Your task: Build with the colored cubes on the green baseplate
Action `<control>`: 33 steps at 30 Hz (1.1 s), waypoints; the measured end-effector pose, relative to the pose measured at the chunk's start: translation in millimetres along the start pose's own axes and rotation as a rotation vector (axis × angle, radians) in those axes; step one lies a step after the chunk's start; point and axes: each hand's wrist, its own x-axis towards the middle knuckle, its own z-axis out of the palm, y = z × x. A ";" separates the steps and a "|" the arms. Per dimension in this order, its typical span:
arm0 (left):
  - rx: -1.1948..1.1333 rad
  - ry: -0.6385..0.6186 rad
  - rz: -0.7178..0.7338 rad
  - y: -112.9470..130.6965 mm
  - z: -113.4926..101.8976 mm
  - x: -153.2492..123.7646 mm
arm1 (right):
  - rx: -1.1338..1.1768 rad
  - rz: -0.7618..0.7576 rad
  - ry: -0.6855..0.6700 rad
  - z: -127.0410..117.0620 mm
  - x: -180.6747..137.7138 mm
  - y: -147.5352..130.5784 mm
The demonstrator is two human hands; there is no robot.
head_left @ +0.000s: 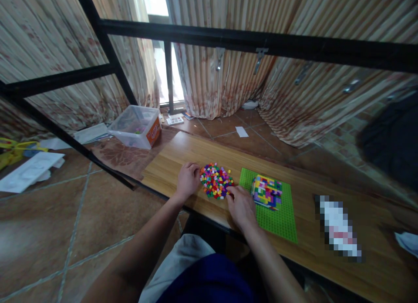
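Looks like a room in a home. Floor-length patterned curtains (pixel 225 85) by a bright window (pixel 157 2), brown tile floor (pixel 107 216) with a loose paper sheet (pixel 241 132), small toy bricks (pixel 215 181) on a wood-top table (pixel 174 157).

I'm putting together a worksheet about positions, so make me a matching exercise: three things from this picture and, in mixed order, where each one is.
Things
1. Loose pile of tiny multicoloured plastic bricks
2. Multicoloured block of joined plastic bricks
3. Clear plastic box with an orange label

Places
A. On the floor, left of the brown wooden table
B. Between the left hand and right hand
C. On the green studded baseplate

Pairs: 1-B, 2-C, 3-A
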 end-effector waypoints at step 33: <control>-0.004 0.017 0.029 -4.9 1.9 -0.1 | 0.310 0.096 0.109 -17.5 -21.9 -8.3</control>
